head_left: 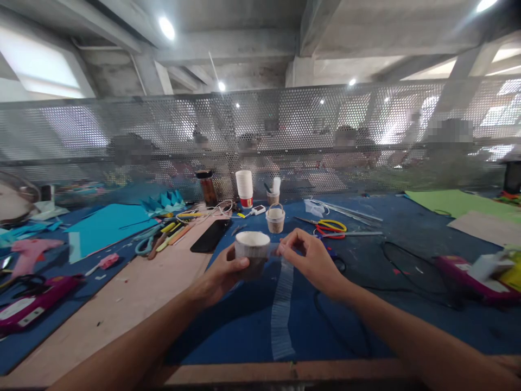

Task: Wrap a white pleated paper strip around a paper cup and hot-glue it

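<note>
My left hand (226, 274) is wrapped round a white paper cup (252, 252), whose open mouth faces up. The cup is held above the blue mat, near the middle of the view. Just to its right, my right hand (307, 258) pinches the upper end of a pale, see-through strip (281, 309) with fine crosswise lines. That strip runs down across the mat toward the front edge. Whether its top end touches the cup is hard to make out. Behind the cup stands a small basket with a handle (275, 220).
Stacked paper cups (244, 187), a dark bottle (207, 188) and a black phone (210, 235) lie beyond my left hand. Scissors (331, 227) sit behind my right hand. Blue paper (109, 228) is at left, green paper (468, 209) at right. A perforated metal screen (285, 141) closes the back.
</note>
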`<state>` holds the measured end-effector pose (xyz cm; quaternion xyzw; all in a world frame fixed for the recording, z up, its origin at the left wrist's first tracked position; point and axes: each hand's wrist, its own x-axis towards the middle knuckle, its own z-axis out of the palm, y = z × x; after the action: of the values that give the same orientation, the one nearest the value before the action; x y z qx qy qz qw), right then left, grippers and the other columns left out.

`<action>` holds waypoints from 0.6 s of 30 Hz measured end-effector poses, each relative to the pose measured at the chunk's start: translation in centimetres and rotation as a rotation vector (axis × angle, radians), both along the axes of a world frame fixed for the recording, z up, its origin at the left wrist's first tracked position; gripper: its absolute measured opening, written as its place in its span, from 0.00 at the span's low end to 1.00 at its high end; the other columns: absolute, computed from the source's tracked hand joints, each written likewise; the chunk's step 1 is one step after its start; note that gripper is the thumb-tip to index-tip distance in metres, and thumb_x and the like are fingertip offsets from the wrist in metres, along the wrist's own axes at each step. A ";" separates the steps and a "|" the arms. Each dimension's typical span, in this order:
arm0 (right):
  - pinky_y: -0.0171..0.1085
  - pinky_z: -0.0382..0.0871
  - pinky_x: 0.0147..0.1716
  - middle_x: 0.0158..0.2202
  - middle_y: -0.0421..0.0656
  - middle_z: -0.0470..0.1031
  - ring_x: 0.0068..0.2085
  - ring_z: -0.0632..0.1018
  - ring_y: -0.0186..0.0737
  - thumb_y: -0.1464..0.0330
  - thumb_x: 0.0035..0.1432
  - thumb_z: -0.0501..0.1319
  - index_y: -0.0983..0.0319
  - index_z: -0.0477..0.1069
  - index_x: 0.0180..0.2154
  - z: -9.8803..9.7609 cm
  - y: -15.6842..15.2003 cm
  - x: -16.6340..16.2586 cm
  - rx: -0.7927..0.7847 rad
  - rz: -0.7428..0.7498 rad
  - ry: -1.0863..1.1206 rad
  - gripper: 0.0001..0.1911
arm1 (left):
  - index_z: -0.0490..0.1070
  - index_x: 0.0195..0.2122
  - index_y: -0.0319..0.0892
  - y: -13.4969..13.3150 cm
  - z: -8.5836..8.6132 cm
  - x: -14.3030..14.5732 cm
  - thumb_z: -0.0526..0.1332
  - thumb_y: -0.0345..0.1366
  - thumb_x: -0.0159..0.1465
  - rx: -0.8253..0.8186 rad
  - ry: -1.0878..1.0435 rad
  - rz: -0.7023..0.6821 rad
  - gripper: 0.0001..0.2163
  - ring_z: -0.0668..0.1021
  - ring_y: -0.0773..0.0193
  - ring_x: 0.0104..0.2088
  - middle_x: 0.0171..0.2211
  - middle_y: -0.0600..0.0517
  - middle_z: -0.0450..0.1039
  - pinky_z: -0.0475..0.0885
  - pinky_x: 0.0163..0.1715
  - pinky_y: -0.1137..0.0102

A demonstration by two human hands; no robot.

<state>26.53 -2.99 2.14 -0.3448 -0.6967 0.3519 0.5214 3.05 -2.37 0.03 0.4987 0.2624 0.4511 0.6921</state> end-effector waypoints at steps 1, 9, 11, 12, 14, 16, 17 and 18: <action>0.40 0.71 0.41 0.33 0.40 0.77 0.38 0.79 0.40 0.67 0.62 0.63 0.59 0.66 0.30 0.0 0.0 0.0 0.000 -0.006 -0.003 0.09 | 0.72 0.57 0.37 0.0 0.0 0.0 0.74 0.38 0.56 0.001 -0.003 -0.008 0.29 0.81 0.48 0.48 0.50 0.36 0.79 0.74 0.46 0.63; 0.41 0.72 0.43 0.34 0.41 0.75 0.38 0.79 0.41 0.65 0.62 0.64 0.59 0.65 0.30 0.0 -0.1 -0.1 -0.015 0.001 -0.002 0.10 | 0.74 0.56 0.36 -0.6 0.7 0.3 0.73 0.38 0.56 -0.003 -0.023 -0.065 0.27 0.81 0.48 0.47 0.47 0.38 0.81 0.74 0.45 0.63; 0.41 0.72 0.43 0.34 0.41 0.75 0.39 0.79 0.41 0.65 0.62 0.64 0.58 0.66 0.30 0.0 -0.1 -0.1 -0.009 -0.001 -0.003 0.10 | 0.74 0.56 0.36 -0.6 0.7 0.3 0.73 0.38 0.56 -0.006 -0.022 -0.069 0.27 0.81 0.47 0.48 0.47 0.38 0.81 0.73 0.45 0.63; 0.40 0.71 0.43 0.34 0.40 0.75 0.39 0.78 0.41 0.65 0.62 0.64 0.58 0.66 0.30 0.0 -0.1 -0.1 -0.004 -0.005 -0.005 0.10 | 0.74 0.56 0.36 -0.6 0.7 0.3 0.73 0.38 0.56 -0.006 -0.019 -0.072 0.27 0.81 0.47 0.48 0.48 0.38 0.81 0.73 0.46 0.63; 0.40 0.71 0.43 0.33 0.40 0.75 0.40 0.78 0.41 0.65 0.62 0.64 0.58 0.66 0.29 0.0 0.0 -0.1 0.006 -0.012 -0.015 0.10 | 0.74 0.56 0.36 -0.5 0.5 0.2 0.73 0.39 0.56 -0.005 -0.014 -0.080 0.27 0.81 0.47 0.49 0.49 0.38 0.81 0.73 0.47 0.63; 0.39 0.70 0.42 0.32 0.40 0.75 0.40 0.77 0.41 0.65 0.62 0.64 0.58 0.66 0.29 0.0 0.0 -0.1 0.009 -0.013 -0.021 0.10 | 0.74 0.57 0.37 -0.4 0.3 0.1 0.73 0.39 0.56 -0.006 -0.009 -0.090 0.27 0.81 0.47 0.50 0.49 0.38 0.80 0.73 0.48 0.63; 0.39 0.70 0.42 0.32 0.40 0.75 0.40 0.77 0.41 0.65 0.62 0.64 0.58 0.66 0.29 0.0 0.0 -0.1 0.008 -0.011 -0.021 0.10 | 0.74 0.57 0.37 -0.4 0.2 0.0 0.73 0.39 0.57 -0.004 -0.012 -0.095 0.27 0.81 0.48 0.50 0.49 0.38 0.80 0.73 0.48 0.63; 0.39 0.70 0.42 0.32 0.40 0.75 0.39 0.77 0.40 0.65 0.62 0.64 0.58 0.66 0.29 0.0 0.1 -0.1 0.007 -0.008 -0.020 0.10 | 0.74 0.56 0.37 -0.3 0.2 0.0 0.72 0.39 0.57 -0.001 -0.015 -0.101 0.26 0.81 0.48 0.49 0.49 0.38 0.81 0.73 0.49 0.63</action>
<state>26.47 -2.94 2.10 -0.3494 -0.7018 0.3438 0.5169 3.05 -2.72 0.23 0.5077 0.2320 0.4190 0.7161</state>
